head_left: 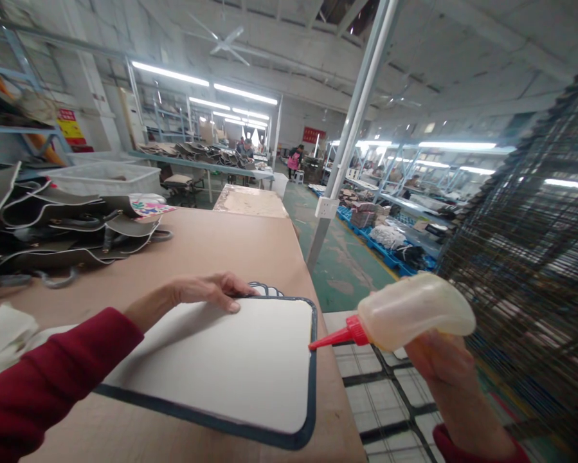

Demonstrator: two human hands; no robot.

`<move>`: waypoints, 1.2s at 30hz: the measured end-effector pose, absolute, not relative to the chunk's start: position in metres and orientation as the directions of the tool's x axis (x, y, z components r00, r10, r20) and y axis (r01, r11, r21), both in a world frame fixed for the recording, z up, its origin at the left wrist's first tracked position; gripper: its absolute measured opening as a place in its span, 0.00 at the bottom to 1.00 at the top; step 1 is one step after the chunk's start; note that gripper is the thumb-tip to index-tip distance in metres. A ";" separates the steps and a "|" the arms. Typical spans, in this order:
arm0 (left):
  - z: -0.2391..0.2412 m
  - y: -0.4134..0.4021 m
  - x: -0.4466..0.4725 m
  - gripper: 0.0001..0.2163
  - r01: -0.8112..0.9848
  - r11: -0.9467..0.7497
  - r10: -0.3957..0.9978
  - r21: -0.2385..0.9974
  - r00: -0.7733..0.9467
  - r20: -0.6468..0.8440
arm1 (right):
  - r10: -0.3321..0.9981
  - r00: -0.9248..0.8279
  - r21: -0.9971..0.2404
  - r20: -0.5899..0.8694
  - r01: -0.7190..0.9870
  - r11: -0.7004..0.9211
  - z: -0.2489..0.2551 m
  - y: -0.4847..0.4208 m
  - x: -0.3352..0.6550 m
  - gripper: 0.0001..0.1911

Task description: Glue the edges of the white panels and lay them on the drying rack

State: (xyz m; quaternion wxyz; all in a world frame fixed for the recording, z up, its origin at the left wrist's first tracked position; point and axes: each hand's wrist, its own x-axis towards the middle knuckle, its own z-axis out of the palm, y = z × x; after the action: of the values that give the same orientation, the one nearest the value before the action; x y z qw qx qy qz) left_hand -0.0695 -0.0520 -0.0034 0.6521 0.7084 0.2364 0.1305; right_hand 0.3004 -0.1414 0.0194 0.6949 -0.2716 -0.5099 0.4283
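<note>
Brown paper covers the long counter (231, 251), and on its near right corner lies a flat white panel with a dark blue-grey border and rounded corners (231, 360). The left hand (211, 290), in a dark red sleeve, presses fingers-down on the panel's far edge, flat and closed on nothing. The right hand (443, 363) has its grip wrapped around a translucent squeeze bottle with a red nozzle (404, 314), tilted so the red tip just meets the panel's right border.

By the look of it, the work stands at an early point: the nozzle sits at the border's right side, and no bead or wet line can be made out anywhere along the border, so most of the edge seems left to cover.

The panel's right edge lies very close to the counter's edge, with a dark wire grid rack (389, 392) below it and open green floor beyond. To the left, a pile of grey curved-edged pieces (67, 231) sits well apart, leaving bare counter between.
</note>
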 end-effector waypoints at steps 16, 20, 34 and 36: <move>-0.006 -0.049 -0.075 0.19 0.177 -0.053 0.521 0.983 0.845 -0.124 | 0.909 0.059 -0.858 0.412 -0.310 0.409 0.021 -0.154 0.298 0.26; -0.006 -0.050 -0.075 0.18 0.164 -0.045 0.511 0.985 0.851 -0.119 | 0.917 0.070 -0.865 0.392 -0.311 0.394 0.009 -0.155 0.307 0.25; -0.014 -0.048 -0.081 0.21 0.154 0.022 0.559 0.988 0.817 -0.140 | 0.922 0.059 -0.869 0.383 -0.315 0.381 0.005 -0.159 0.307 0.28; -0.015 -0.048 -0.082 0.22 0.150 0.033 0.566 0.988 0.812 -0.143 | 0.914 0.083 -0.867 0.398 -0.292 0.404 0.004 -0.158 0.308 0.27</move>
State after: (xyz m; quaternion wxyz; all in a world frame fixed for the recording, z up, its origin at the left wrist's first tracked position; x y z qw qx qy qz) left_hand -0.0818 -0.0483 -0.0154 0.6685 0.6776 0.2642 0.1555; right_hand 0.3076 -0.1584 0.0036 0.6684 -0.3077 -0.5053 0.4508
